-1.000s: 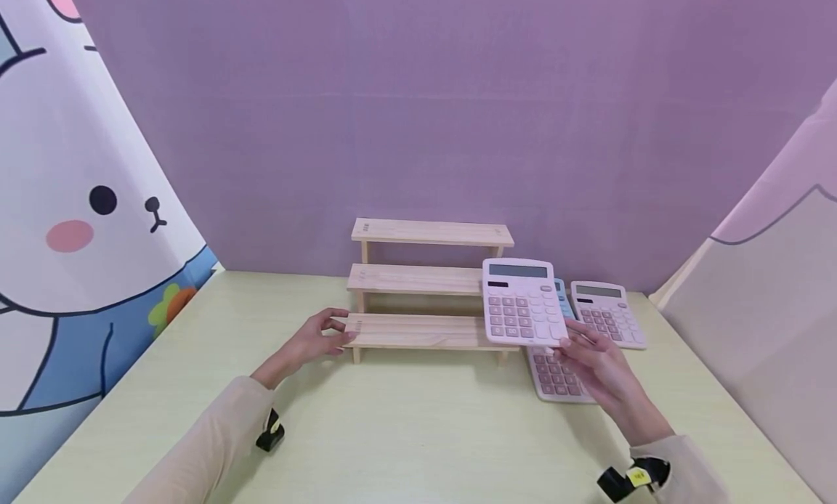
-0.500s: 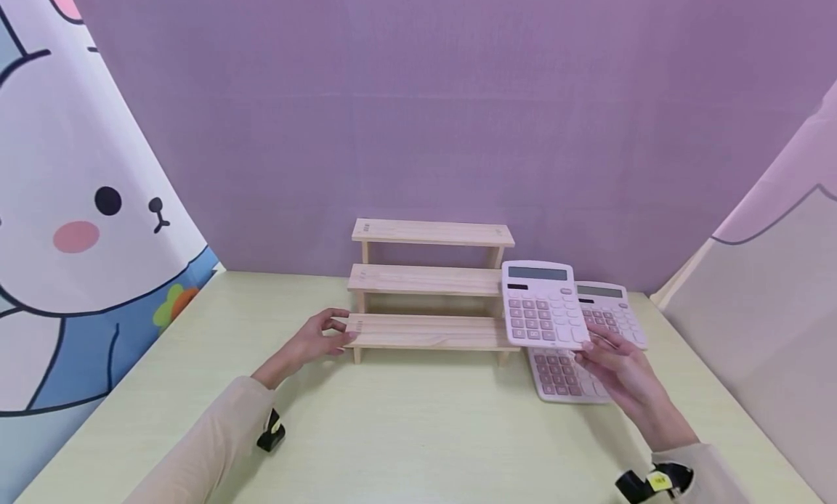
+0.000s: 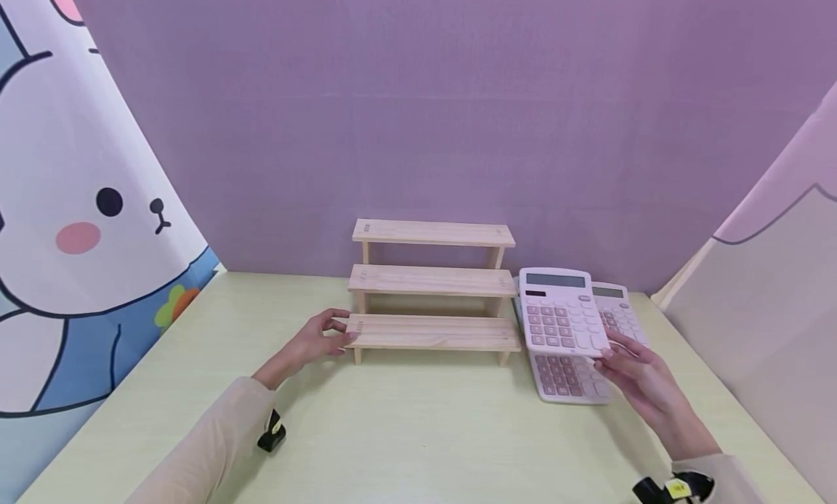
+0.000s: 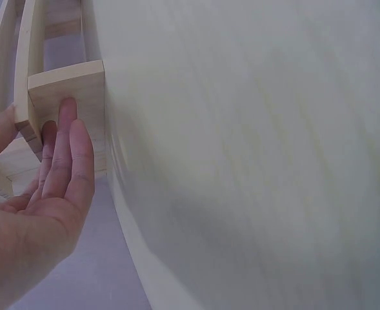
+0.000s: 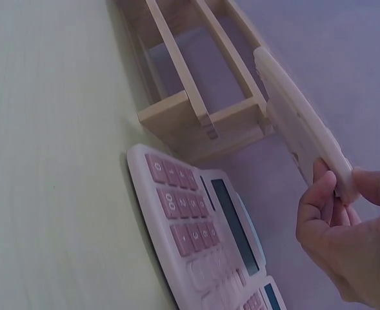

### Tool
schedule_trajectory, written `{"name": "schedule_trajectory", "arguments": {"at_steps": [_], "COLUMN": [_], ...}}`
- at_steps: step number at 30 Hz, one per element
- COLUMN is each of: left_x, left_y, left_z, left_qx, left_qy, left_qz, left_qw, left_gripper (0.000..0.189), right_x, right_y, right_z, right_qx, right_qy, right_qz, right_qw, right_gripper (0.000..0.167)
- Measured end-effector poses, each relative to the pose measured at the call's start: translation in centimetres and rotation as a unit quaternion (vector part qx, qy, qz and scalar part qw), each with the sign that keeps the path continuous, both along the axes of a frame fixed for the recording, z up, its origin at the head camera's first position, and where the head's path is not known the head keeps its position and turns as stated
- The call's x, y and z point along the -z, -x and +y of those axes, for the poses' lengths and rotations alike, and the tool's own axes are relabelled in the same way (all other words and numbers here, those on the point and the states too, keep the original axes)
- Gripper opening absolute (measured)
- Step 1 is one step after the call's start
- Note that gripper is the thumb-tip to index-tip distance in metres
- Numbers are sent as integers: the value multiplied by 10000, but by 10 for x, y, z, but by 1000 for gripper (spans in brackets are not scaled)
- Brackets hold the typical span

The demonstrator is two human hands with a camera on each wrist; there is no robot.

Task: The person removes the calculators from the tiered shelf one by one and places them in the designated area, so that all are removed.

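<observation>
A three-tier wooden shelf stand [image 3: 431, 330] stands on the table. My left hand [image 3: 310, 348] holds the left end of its lowest board; in the left wrist view the thumb lies on the board's edge, the fingers [image 4: 80, 155] against the leg panel. To the right of the stand, my right hand [image 3: 644, 380] pinches a pink calculator [image 3: 559, 311] by its lower right corner, thumb on one face and fingers on the other. Raised, it partly hides a second pink calculator [image 3: 569, 380] lying below. In the right wrist view the held calculator [image 5: 302, 123] shows nearly edge-on.
Another pink calculator [image 3: 624, 316] lies at the back right, partly covered by the held one. A thin blue edge [image 5: 251, 226] shows behind the lying calculator in the right wrist view. A purple backdrop [image 3: 418, 126] rises behind the table, with printed cloths at both sides.
My right hand has moved the held calculator rightward and slightly down, away from the stand and over the lying calculators. The left hand has stayed at the stand's lowest board.
</observation>
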State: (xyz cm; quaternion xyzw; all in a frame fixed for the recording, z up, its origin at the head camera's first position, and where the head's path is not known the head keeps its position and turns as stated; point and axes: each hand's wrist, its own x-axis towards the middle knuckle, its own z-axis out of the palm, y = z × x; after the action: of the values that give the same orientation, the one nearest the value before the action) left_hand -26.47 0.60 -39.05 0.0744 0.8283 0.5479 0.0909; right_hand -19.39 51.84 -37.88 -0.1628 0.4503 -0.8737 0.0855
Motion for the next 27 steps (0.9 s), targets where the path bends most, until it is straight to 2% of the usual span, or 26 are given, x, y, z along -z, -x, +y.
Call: {"name": "schedule_trajectory", "arguments": {"at_steps": [10, 27], "left_x": [-2, -1], "left_y": [-1, -2], "left_z": [0, -2], "left_qx": [-34, 96], "left_qy": [4, -26], "left_qz": [-1, 73], "left_qw": [10000, 9999], "left_gripper": [55, 56], "right_x": [6, 20], "right_y": [-3, -9], "right_z": [18, 45], "right_qx": [-182, -260], "right_qy": [154, 230], "right_qz": [269, 189], "right_qw": [9994, 9992], "right_gripper": [44, 48]}}
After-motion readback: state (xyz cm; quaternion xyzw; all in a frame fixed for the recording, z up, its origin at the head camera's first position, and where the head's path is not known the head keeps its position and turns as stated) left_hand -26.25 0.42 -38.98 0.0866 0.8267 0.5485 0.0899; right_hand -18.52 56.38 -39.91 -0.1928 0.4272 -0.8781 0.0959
